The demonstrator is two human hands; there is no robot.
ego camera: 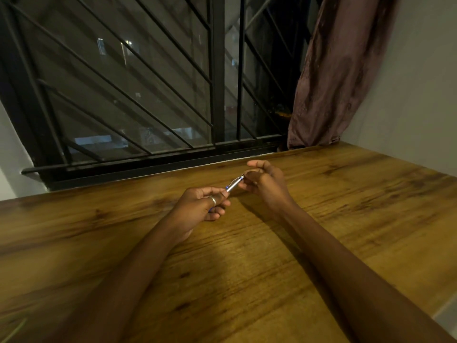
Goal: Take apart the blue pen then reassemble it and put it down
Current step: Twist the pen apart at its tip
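- Nearest to me are my two bare forearms, reaching from the near edge of the wooden table (247, 268) toward its far edge.
- My left hand (201, 206) is curled closed around the lower end of the blue pen (233, 185); a ring (213, 200) sits on one finger, and a bit of blue shows under the fingers.
- My right hand (265, 180) pinches the pen's upper end with its fingertips, the forefinger lifted clear above.
- The pen spans the gap between both hands, tilted up to the right, held above the table near the middle of its far edge; its silver barrel carries a blue band. Whether it is in one piece, I cannot tell.
- Beyond the far edge stands a window (148, 95) with dark diagonal bars.
- At the far right corner hangs a brownish curtain (338, 70), against a pale wall (420, 95).
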